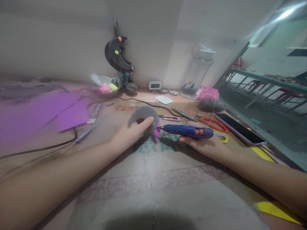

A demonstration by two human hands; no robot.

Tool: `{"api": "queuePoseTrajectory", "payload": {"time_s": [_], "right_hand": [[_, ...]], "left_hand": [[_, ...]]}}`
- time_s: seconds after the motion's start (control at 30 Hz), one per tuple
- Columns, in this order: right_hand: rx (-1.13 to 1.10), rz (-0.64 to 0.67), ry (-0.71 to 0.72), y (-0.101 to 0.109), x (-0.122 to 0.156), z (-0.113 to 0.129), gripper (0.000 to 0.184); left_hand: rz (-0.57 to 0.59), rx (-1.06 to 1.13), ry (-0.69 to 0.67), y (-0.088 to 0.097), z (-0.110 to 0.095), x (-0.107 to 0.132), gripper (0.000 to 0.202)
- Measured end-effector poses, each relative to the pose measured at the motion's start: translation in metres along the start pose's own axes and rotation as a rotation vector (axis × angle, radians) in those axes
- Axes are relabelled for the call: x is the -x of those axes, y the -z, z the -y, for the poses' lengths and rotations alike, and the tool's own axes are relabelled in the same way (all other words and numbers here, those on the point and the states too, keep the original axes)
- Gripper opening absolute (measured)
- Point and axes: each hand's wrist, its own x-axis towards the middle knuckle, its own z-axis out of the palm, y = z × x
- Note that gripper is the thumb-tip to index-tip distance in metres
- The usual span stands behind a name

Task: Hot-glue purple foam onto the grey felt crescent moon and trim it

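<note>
My left hand (130,134) is closed around a crescent-shaped piece wrapped in grey yarn (143,114), with a bit of purple showing at its lower right end. My right hand (203,145) grips a blue glue gun (189,131), held level with its nozzle pointing left, close to the crescent's lower tip. Both hands hover just above the worktable (153,179), which is covered with printed sacking.
Purple sheets (72,115) lie at left beside a black cable (48,147). Red-handled scissors (211,123), a phone (240,127), a grey yarn ball (211,103), a clear water bottle (198,73), a small clock (154,85) and a finished dark moon ornament (117,54) stand behind. Yellow paper (278,209) lies at right.
</note>
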Motion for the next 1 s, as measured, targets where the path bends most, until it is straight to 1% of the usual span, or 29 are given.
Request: {"api": "queuePoseTrajectory", "payload": {"time_s": [0.23, 0.37, 0.57, 0.7, 0.83, 1.0], "right_hand": [[0.058, -0.062, -0.01, 0.002, 0.0, 0.005, 0.028], [0.045, -0.062, -0.011, 0.004, -0.001, 0.012, 0.025], [0.062, -0.082, 0.007, 0.005, 0.0, 0.013, 0.019], [0.022, -0.079, -0.024, 0.004, 0.0, 0.013, 0.019], [0.007, -0.106, -0.043, 0.003, 0.001, 0.012, 0.018], [-0.05, -0.117, -0.057, 0.002, 0.001, 0.009, 0.023]], "left_hand": [[0.012, 0.019, 0.005, 0.0, 0.002, 0.0, 0.029], [0.012, -0.019, 0.039, 0.0, 0.001, 0.0, 0.031], [-0.004, -0.023, 0.031, 0.0, 0.0, 0.0, 0.032], [0.013, -0.005, 0.042, 0.0, 0.001, 0.0, 0.032], [0.028, 0.004, 0.033, 0.0, 0.001, 0.001, 0.032], [0.025, -0.005, 0.046, 0.001, 0.002, 0.001, 0.035]]}}
